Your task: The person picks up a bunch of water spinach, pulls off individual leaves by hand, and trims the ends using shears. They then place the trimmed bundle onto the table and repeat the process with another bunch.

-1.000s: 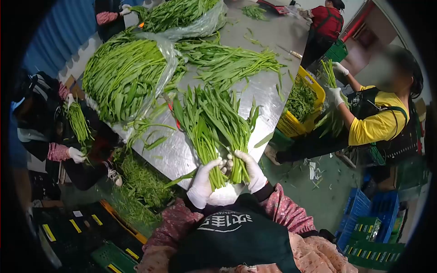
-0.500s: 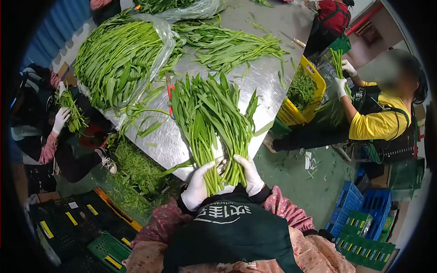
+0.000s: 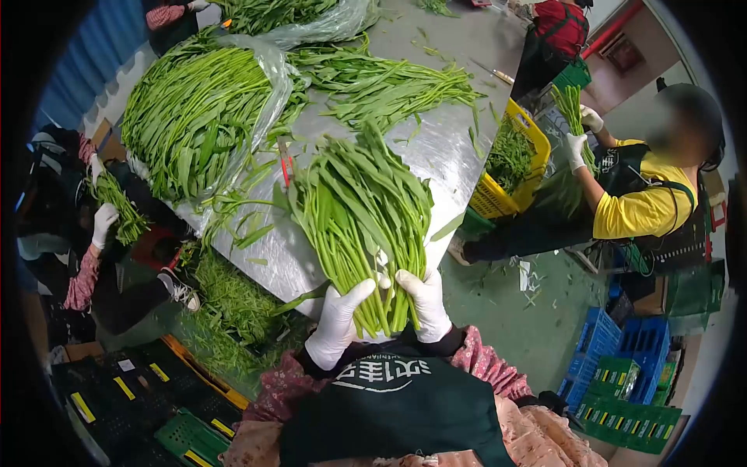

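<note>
Bare steel shows on the metal table [image 3: 455, 159], whose near corner I cannot follow because gloved hands and stems cover it. Over that corner I see the left hand [image 3: 340, 317] and the right hand [image 3: 426, 303], both in white gloves, closed around the stem ends of a bunch of leafy greens [image 3: 362, 214], one from each side. Most fingers are lost behind the stems; a few white tips show through a gap. The leaves fan out above the table, and I can't tell whether they rest on it. Just beside them on the table lies a red-handled tool [image 3: 285, 165], its lower end hidden by leaves. Farther back on the table, I have a bagged heap [image 3: 206, 117] at its left side and a loose heap [image 3: 381, 82] toward its middle. Right of the table stands a yellow crate [image 3: 510, 204], with a co-worker in yellow [image 3: 642, 191] beyond it. Left of the table, another worker [image 3: 58, 202] is too dark to make out well; at its far end, a third person [image 3: 171, 19] is cut off by the top edge.
</note>
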Demonstrator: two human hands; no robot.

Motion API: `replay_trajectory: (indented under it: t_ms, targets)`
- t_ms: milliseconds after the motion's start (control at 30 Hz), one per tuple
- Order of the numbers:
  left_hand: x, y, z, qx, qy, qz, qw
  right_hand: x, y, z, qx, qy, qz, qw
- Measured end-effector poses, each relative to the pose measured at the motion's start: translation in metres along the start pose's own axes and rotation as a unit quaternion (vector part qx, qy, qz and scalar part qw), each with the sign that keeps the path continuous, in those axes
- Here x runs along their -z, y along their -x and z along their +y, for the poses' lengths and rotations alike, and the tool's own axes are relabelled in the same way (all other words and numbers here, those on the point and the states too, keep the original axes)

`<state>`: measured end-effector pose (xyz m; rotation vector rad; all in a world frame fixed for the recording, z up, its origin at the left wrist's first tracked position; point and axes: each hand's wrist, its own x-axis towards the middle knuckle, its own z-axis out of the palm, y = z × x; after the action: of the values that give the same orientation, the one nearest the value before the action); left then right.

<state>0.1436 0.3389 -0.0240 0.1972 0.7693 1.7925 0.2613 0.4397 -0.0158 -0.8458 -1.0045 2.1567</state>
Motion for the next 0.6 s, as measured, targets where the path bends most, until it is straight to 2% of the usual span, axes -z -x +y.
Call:
replay_trajectory:
  t_ms: [33, 133, 167, 200, 267, 333, 400, 500, 533, 600]
  targets:
    - [-0.004, -0.001, 0.002, -0.028, 0.001, -0.003, 1.000, -0.010, 0.000, -0.005, 0.031, 0.006, 0.005, 0.999]
    - [0.010, -0.022, -0.015, -0.011, -0.009, 0.063, 0.998, 0.017, -0.029, 0.020, -0.113, -0.037, 0.035, 0.992]
    - [0.037, -0.026, -0.039, -0.111, -0.196, 0.026, 0.974, 0.033, -0.043, 0.036, -0.156, -0.048, 0.040, 0.986]
    - [0.048, -0.034, -0.049, -0.061, -0.126, 0.065, 0.988, 0.033, -0.048, 0.045, -0.092, 0.069, 0.102, 0.988]
    - [0.047, -0.040, -0.052, 0.039, 0.022, 0.144, 0.989, 0.043, -0.052, 0.052, -0.043, 0.103, 0.042, 0.993]
    - [0.051, -0.039, -0.054, 0.037, 0.036, 0.128, 0.990, 0.049, -0.051, 0.050, -0.078, 0.112, 0.069, 0.988]
    - [0.054, -0.039, -0.051, 0.078, 0.060, 0.118, 0.988, 0.049, -0.052, 0.050, 0.014, 0.271, 0.068, 0.960]
    - [0.060, -0.036, -0.053, 0.080, 0.054, 0.115, 0.989, 0.052, -0.046, 0.049, 0.193, 0.472, 0.086, 0.856]
    - [0.060, -0.036, -0.053, 0.085, 0.061, 0.114, 0.988, 0.046, -0.040, 0.041, 0.229, 0.565, 0.117, 0.784]
    - [0.057, -0.036, -0.050, 0.094, 0.072, 0.113, 0.986, 0.030, -0.029, 0.019, 0.290, 0.720, 0.172, 0.606]
